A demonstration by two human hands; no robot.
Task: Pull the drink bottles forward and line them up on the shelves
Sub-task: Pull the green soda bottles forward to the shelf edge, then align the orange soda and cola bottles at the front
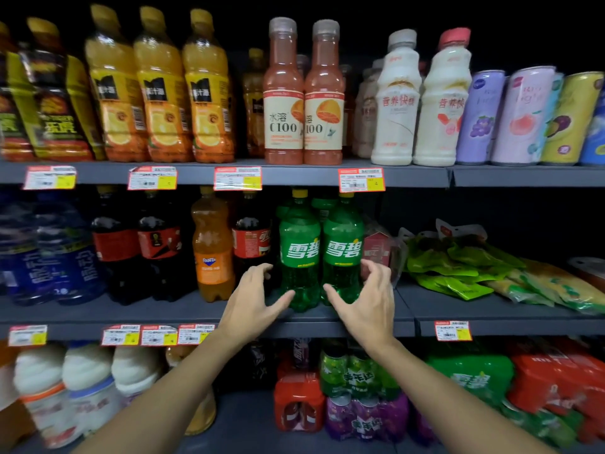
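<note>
While green bottles (299, 253) stand upright on middle shelf (458, 309), labels outward — left hand (252, 299), right hand (368, 303) flank them, fingers spread open.

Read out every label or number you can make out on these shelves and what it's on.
"雪碧": left green bottle and right green bottle
"FANTA": orange soda bottle
"水溶 C100": pink-capped bottle
"营养快线": white bottle
"美汁源": juice bottle
"美年达": green multipack
Price tags: print and numbers too small to read.
</note>
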